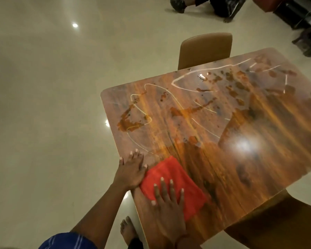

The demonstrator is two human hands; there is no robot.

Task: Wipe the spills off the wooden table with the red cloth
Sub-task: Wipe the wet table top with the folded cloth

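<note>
Where the wooden table (258,159) comes nearest, at its near left corner, the red cloth (172,184) is spread flat on the glossy top. The right hand (169,211) is laid palm down on the cloth's near edge, its fingers (162,187) stretched out straight and apart, pressing on the fabric rather than gripping it. The left hand (131,169) is set flat on the table edge just left of the cloth, its fingers likewise extended and released, with the thumb touching the cloth's left border. Brown and orange spills (131,121) are seen scattered over the far and middle parts of the table, crossed by pale curved streaks, well apart from the cloth. A bright light reflection is seen on the right part of the top. A tan chair (205,49) is tucked against the far edge, and a bare foot (127,230) is seen on the pale floor (52,105) below the near corner.
</note>
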